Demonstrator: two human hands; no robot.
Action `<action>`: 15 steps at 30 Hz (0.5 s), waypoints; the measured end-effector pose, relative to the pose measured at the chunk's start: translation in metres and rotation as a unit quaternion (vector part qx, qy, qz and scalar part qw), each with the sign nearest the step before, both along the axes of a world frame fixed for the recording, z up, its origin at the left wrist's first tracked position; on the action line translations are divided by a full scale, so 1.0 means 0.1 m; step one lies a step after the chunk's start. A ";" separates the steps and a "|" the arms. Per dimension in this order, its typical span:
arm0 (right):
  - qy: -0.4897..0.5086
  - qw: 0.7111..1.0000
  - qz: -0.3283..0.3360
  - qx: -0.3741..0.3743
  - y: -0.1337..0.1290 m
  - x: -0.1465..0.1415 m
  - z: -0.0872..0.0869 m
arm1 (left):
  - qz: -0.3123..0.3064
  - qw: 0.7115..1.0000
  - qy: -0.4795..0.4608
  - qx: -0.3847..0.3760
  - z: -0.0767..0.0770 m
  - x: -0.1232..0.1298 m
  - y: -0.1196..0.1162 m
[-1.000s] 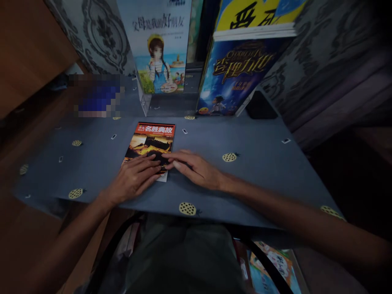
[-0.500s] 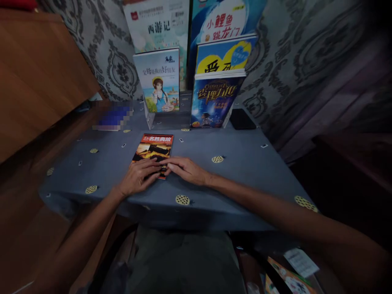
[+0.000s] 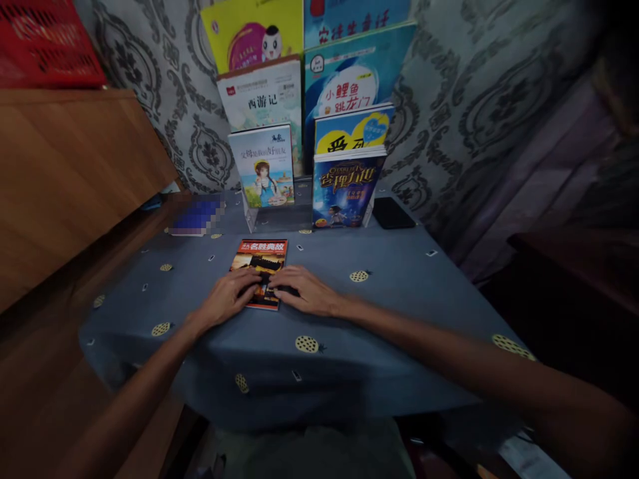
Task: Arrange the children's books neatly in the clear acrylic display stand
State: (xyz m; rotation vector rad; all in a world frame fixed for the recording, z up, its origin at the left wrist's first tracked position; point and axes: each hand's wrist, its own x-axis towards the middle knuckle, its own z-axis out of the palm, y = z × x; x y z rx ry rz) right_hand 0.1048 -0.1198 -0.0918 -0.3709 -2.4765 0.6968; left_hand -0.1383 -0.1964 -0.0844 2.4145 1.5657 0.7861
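Flat on blue pineapple-print cloth-covered table (image 3: pixel 409 286): thin red-and-black paperback (image 3: pixel 263 247), titled 名胜典故 | at its left and right edges: left hand (image 3: pixel 223 298), right hand (image 3: pixel 313 293), fingers (image 3: pixel 289 273) loosely extended, open | standing behind: pale green-and-white book (image 3: pixel 263 101), 西游记; teal book (image 3: pixel 349 92), 小鲤鱼跳龙门

From my end: broad passage right of the right hand (image 3: pixel 312 293), over the surface (image 3: pixel 399 286) to its right edge. Left side also passable, between the left hand (image 3: pixel 227 296) and the blurred blue item (image 3: pixel 197 216). Far side blocked by upright books: blue-sky cover (image 3: pixel 267 166) left, dark-blue cover (image 3: pixel 344 193) right, only a slim gap between them. Flat black object (image 3: pixel 393 213) lies low, far right. Over the booklet (image 3: pixel 262 264), I have both hands crowding the near half.
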 end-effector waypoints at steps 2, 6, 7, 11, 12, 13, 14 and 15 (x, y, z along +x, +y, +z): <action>-0.052 0.998 -0.043 0.013 0.10 -0.10 0.01 | 0.040 0.999 0.019 -0.016 0.02 -0.11 0.17; -0.144 0.982 -0.120 0.021 0.32 -0.30 0.07 | 0.134 0.989 -0.043 -0.050 0.04 -0.27 0.56; -0.159 0.978 -0.136 0.020 0.36 -0.34 0.08 | 0.152 0.985 -0.065 -0.053 0.04 -0.30 0.64; -0.185 0.966 -0.177 0.023 0.42 -0.41 0.08 | 0.183 0.971 -0.146 -0.051 0.00 -0.33 0.83; -0.187 0.965 -0.184 0.027 0.42 -0.42 0.07 | 0.189 0.965 -0.175 -0.052 -0.01 -0.34 0.85; -0.191 0.963 -0.190 0.030 0.41 -0.42 0.06 | 0.194 0.957 -0.207 -0.055 -0.02 -0.34 0.88; -0.196 0.960 -0.196 0.030 0.40 -0.42 0.06 | 0.198 0.947 -0.244 -0.060 -0.03 -0.35 0.90; -0.202 0.958 -0.202 0.029 0.39 -0.43 0.06 | 0.202 0.935 -0.283 -0.066 -0.04 -0.37 0.93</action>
